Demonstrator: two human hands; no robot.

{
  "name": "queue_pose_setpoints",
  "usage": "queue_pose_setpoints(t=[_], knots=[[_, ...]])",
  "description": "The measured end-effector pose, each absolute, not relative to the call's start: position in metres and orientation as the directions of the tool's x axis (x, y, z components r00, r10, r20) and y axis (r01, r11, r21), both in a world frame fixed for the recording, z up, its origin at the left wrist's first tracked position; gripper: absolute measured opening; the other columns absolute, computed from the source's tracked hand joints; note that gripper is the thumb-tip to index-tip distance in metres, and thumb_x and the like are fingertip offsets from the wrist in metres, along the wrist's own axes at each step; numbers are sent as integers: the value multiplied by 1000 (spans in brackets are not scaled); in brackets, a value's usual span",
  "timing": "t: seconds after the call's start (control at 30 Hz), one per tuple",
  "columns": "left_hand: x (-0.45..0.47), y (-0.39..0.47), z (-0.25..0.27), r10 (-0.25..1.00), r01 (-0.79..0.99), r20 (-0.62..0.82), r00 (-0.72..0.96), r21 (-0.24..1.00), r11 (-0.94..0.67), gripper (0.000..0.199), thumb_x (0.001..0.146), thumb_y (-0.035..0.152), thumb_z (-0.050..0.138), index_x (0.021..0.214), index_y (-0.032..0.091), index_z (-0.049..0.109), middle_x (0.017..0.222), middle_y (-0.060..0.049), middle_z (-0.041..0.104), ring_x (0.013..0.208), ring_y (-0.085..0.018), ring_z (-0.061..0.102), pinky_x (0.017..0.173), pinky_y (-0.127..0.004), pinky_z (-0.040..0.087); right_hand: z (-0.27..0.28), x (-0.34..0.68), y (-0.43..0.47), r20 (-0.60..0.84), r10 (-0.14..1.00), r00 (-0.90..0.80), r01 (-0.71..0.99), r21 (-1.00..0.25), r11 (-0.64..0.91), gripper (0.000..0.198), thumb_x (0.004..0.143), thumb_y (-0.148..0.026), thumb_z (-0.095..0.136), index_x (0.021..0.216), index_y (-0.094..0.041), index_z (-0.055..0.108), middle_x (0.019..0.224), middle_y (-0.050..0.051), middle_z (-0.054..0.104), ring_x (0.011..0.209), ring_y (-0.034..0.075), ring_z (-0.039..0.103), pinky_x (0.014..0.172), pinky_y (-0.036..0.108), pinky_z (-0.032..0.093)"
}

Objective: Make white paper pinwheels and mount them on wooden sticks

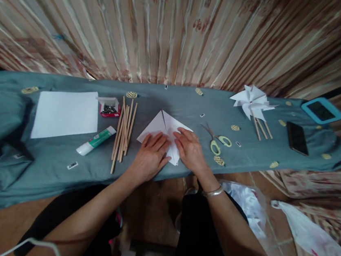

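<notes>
While your left hand [149,157] and right hand [191,150] lie nearly flat, fingers extended, on the folded white paper [155,125] near the front edge of the counter [186,101], no pinch shows. It should handle light and flexible, creasing easily, so take hold by its outer edges, gently.

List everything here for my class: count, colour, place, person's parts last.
Folded paper: 1, white, under hands
Flat paper: count unclear, white, left
Box of metal bits: 1, red, beside flat paper
Tube: 1, green-white, below box
Loose sticks: several, tan, beside box
Scissors: 1, green handles, right of hands
Pinwheels: count unclear, white, with three sticks, right
Phone: 1, black, right
Device: 1, blue frame, beyond phone
Cloth: 1, greyish, under these
Curtain: count unclear, brownish, behind cloth
Bags: 2, whitish, floor, right
Floor: 1, brown, below
Bracelet: 1, silver, right wrist
Left hand, right hand: 2, on folded paper
</notes>
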State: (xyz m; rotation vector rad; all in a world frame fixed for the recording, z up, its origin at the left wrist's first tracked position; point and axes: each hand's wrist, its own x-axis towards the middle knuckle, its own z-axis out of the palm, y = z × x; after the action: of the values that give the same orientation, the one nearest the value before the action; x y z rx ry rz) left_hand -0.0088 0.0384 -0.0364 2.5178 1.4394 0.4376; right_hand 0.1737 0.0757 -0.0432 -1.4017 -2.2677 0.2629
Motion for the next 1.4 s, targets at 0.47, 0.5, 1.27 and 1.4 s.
queue_pose_setpoints(t=[0.47, 0.5, 1.27, 1.4], knots=[[-9, 45, -40, 857, 792, 186, 481, 326, -515, 38, 93, 32, 55, 126, 16, 61, 137, -16, 56, 131, -34, 46, 109, -57, 34, -37, 166, 102, 314, 916, -249, 881, -320, 349, 14, 88, -18, 53, 87, -19, 67, 95, 9, 71, 92, 25, 58, 87, 35, 47], [-9, 45, -41, 856, 792, 190, 481, 325, -517, 38, 92, 32, 55, 126, 16, 61, 137, -16, 56, 130, -34, 46, 109, -57, 34, -37, 168, 102, 314, 917, -244, 882, -321, 345, 14, 88, -19, 53, 87, -19, 67, 95, 9, 71, 92, 25, 58, 87, 36, 47], [-9, 46, -41, 855, 782, 200, 478, 347, -518, 36, 96, 23, 44, 127, 19, 62, 136, -14, 56, 129, -33, 46, 106, -56, 35, -29, 183, 62, 278, 842, -463, 630, -565, 533, 31, 92, -11, 43, 104, -18, 71, 110, 8, 71, 105, 20, 62, 98, 37, 49], [-9, 46, -42, 855, 782, 219, 471, 346, -519, 35, 96, 23, 44, 126, 18, 62, 134, -16, 57, 129, -33, 46, 105, -56, 36, -32, 181, 50, 279, 842, -461, 632, -563, 533, 31, 93, -13, 44, 105, -19, 71, 111, 9, 71, 106, 21, 62, 99, 40, 49]])
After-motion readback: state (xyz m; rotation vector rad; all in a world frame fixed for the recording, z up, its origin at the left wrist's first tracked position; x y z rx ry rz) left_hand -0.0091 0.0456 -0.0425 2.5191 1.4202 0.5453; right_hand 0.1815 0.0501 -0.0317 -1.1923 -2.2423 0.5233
